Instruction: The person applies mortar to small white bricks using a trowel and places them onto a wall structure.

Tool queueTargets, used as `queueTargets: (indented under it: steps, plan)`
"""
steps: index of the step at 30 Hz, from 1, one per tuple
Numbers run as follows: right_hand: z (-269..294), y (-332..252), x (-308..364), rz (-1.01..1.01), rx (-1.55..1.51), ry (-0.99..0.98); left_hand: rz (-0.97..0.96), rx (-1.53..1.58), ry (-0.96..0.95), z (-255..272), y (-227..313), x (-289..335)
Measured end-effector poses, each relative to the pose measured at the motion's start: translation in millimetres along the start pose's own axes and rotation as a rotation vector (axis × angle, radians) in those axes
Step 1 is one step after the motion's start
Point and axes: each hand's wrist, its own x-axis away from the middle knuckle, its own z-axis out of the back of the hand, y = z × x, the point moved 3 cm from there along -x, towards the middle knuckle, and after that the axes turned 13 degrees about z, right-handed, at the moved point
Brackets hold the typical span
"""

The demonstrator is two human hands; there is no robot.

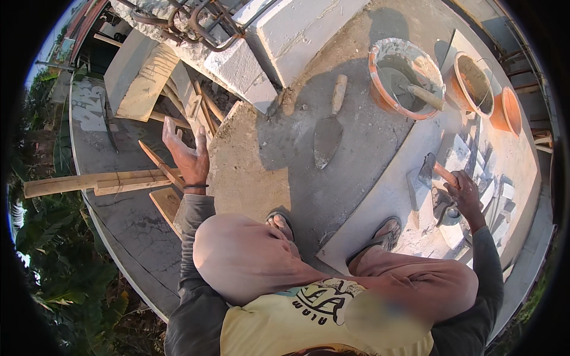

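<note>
My right hand (466, 196) is closed round the wooden handle of a hammer (440, 169). Its dark metal head points away from me, above a litter of pale block pieces (457, 155). On the left, my left hand (189, 155) is raised with fingers spread and nothing in it, near some wooden strips (155, 155). A pointing trowel (328, 139) with a wooden grip lies on the concrete floor ahead of me. Close to my right foot, a dark tool with a rounded metal part (446, 212) rests among the pieces; its kind is unclear.
An orange bucket (375, 89) of grey mortar, with a wooden-handled tool in it, stands ahead to the right. Two more orange buckets (461, 95) (506, 113) sit beyond. White blocks (297, 41) and bent rebar (205, 26) rise ahead. Planks (119, 180) overhang the slab's left edge; plants lie below.
</note>
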Motion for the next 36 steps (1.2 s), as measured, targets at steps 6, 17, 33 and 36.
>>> queueTargets:
  steps: [6,17,33,36]
  plan:
    - [-32.3,84.5,108.3,-0.495,0.0,0.441,0.14,0.027,-0.322,58.8,63.7,11.4]
    - [-45.9,137.4,139.1,-0.677,-0.01,0.438,-0.689,-0.254,-1.198,40.5,360.3,61.2]
    - [56.4,107.9,-36.1,-0.118,0.004,0.331,-0.993,-0.401,-1.358,7.5,376.6,124.0]
    - [74.0,28.1,-119.0,0.428,0.042,0.482,-0.966,-0.293,-1.052,10.7,357.1,134.3]
